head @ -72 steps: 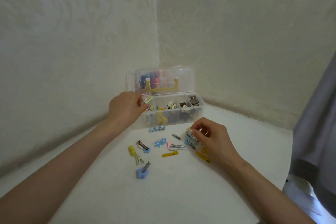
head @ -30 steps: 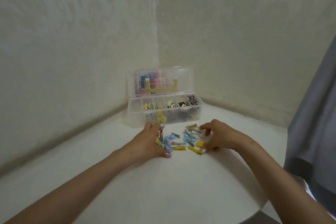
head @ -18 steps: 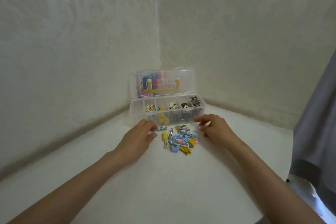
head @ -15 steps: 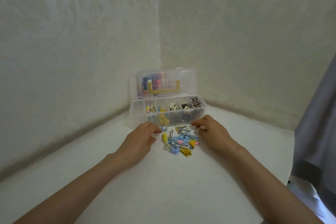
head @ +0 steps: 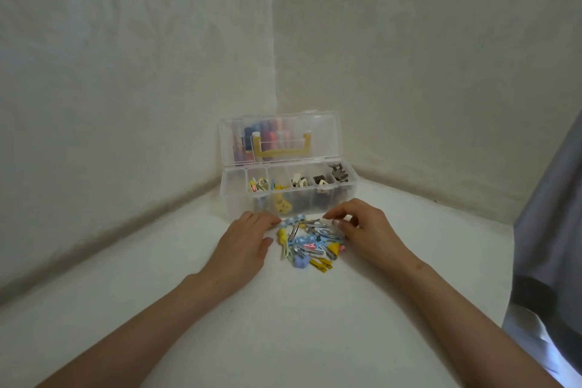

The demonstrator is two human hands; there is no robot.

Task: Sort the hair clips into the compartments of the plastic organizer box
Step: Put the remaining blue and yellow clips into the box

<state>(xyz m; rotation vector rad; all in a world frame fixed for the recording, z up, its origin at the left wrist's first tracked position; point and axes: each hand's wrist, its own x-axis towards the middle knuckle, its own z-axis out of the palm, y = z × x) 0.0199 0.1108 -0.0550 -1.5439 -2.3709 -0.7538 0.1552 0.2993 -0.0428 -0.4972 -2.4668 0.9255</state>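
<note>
A heap of several small hair clips (head: 310,242), blue, yellow, pink and metal, lies on the white table just in front of the clear plastic organizer box (head: 234,195). The box stands open, its lid upright, and several compartments hold clips. My left hand (head: 244,244) lies on the table at the heap's left side, fingers straight and touching its edge. At the heap's right side is my right hand (head: 367,231), fingers bent over the clips; whether they pinch one is unclear.
The box stands in a corner between two pale patterned walls. Coloured items show through the upright lid (head: 280,138) with a yellow handle. Grey fabric (head: 551,230) hangs at the right, past the table's edge (head: 500,318).
Both hands swept the scattered clips into one heap and pushed it toward the box. In the last half second they stay either side of it, barely moving.
</note>
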